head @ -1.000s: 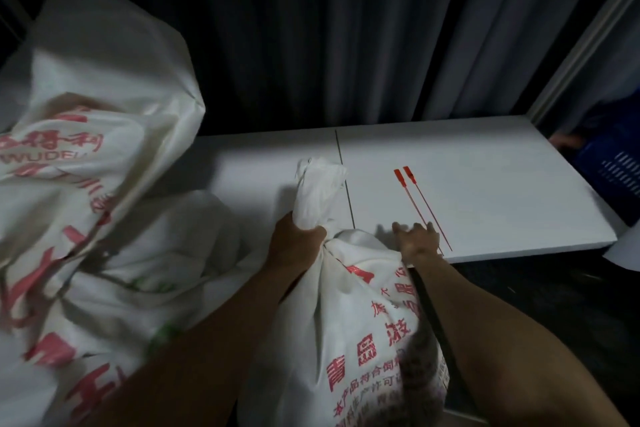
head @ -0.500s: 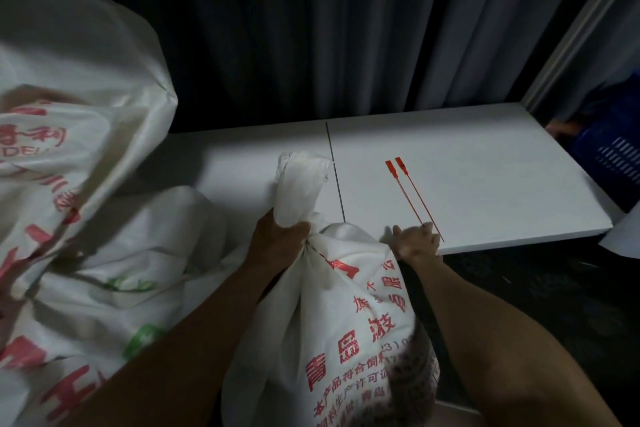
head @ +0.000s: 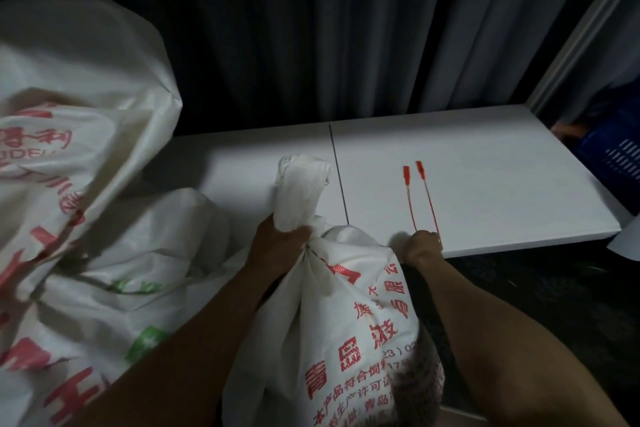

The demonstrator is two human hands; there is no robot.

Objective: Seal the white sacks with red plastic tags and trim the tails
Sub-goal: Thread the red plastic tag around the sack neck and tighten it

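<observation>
A white sack (head: 349, 315) with red print stands in front of me against the white table (head: 491, 191). My left hand (head: 278, 246) is clenched around its gathered neck, and the bunched top (head: 303, 184) sticks up above my fist. Two red plastic tags (head: 410, 199) lie side by side on the table, heads pointing away from me. My right hand (head: 424, 248) is at the table's near edge, fingers curled down over the tags' tail ends. The tail ends are hidden under my fingers.
More white printed sacks (head: 79, 191) are piled high on the left, partly over the table. A dark curtain (head: 346, 28) hangs behind the table. A blue crate (head: 616, 156) sits at the far right, with dark floor (head: 536, 288) below the table edge.
My right fingers have closed over the tag tails and swung the tags from slanted to nearly straight. My left hand has kept its grip on the sack neck.
</observation>
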